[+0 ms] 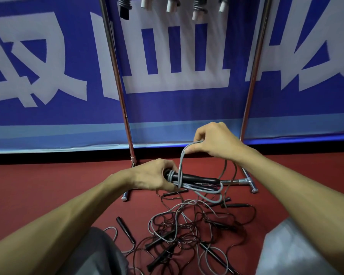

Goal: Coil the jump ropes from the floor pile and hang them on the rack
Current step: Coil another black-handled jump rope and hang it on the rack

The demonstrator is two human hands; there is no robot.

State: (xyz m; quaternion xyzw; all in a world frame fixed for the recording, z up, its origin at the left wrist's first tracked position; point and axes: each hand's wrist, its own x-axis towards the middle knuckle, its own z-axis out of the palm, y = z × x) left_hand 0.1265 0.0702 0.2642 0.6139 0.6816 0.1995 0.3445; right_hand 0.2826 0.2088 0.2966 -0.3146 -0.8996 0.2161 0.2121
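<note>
Head view is looking down at a person who is crouching on a red floor (pixel 48 185) in front of a metal rack (pixel 115 76). The left hand (pixel 153 175) is gripping one end of a pair of black handles (pixel 197 178), holding them roughly level just above the floor. A grey rope (pixel 180 165) is wrapping round these handles near the left hand, and a few turns are already lying side by side along them. The right hand (pixel 213 141) is hovering higher and to the right, pinching a loop of that same rope between thumb and curled fingers, so the loop is running taut from the right hand down to the handles. The rest of the rope is trailing down from the handles into the pile (pixel 187 231).

The pile is lying on the floor between the person's knees (pixel 99 251), which are showing grey fabric. It is a tangle of thin dark and grey ropes with several black handles mixed in. One loose handle (pixel 125 230) is lying at the left edge of the tangle.

At the top of the view, several coiled ropes (pixel 199 6) are hanging from the rack, their white and black handle ends pointing down; the frame edge is cutting off their upper parts. The rack's base bar (pixel 234 181) is resting on the floor behind the hands. A blue banner (pixel 48 66) with large white characters is covering the wall behind.
</note>
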